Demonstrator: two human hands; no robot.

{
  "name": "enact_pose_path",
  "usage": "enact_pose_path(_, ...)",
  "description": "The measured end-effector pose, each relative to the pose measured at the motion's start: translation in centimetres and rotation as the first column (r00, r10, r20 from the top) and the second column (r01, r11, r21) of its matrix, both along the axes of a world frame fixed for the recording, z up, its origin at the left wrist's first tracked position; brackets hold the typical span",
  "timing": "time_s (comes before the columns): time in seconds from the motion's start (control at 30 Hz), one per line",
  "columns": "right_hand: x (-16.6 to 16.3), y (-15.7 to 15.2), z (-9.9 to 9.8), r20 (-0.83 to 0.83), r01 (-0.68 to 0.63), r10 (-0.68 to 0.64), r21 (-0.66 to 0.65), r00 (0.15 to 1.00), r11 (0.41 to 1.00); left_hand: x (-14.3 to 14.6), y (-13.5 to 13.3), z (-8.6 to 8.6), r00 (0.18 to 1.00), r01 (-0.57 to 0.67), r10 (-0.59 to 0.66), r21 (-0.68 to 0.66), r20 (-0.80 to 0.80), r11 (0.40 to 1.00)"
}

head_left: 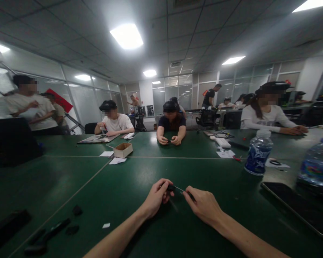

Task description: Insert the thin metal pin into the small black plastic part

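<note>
Over the green table, my left hand (159, 197) is closed around a small black part (171, 187), whose exact kind I cannot make out. My right hand (204, 205) pinches a tool with a thin metal shaft (179, 189), like a screwdriver; its handle is hidden by the fingers. The shaft points left, and its far end meets the black part. Both hands are a little above the tabletop, close together. Several loose black pieces (55, 229) lie to the left of my left forearm, with a small white scrap (106, 225) nearer to it.
On the right stand a blue-labelled bottle (258, 154) and a larger bottle (317, 163), with a phone (298, 208) in front. An open cardboard box (123, 150) sits beyond my hands, beside papers. Across the green table (140, 179), several people wearing headgear are seated.
</note>
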State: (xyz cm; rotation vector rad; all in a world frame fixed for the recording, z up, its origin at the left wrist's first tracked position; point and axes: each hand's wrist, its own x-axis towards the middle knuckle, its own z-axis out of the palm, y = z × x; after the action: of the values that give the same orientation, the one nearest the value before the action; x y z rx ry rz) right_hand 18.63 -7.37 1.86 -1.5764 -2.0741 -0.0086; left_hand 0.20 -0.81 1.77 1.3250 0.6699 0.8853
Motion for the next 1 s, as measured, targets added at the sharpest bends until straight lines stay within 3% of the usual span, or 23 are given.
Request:
enact_pose_path(0.27, 0.01, -0.09, -0.05, 0.067, -0.015, 0.014, 0.019, 0.998, 1.000, -0.13, 0.18, -0.45, 1.000, 0.007, -0.007, 0.007, 0.005, 1.000)
enact_pose_path(0.5, -0.08, -0.19, 0.14, 0.125, 0.016, -0.018, 0.020, 0.992, 1.000, -0.34, 0.14, -0.05, 0.996, 0.053, -0.045, 0.115, -0.071, 0.992)
enact_pose_path(0.73, 0.00, -0.23, 0.15, 0.093, -0.021, 0.020, 0.015, 0.995, 1.000, -0.31, 0.35, -0.43, 1.000, 0.015, -0.016, 0.040, 0.026, 0.999)
enact_pose_path(1.0, 0.26, -0.11, 0.00, -0.023, -0.007, 0.007, -0.002, 1.000, 1.000, -0.41, 0.19, -0.28, 0.999, 0.013, -0.015, 0.051, 0.035, 0.999)
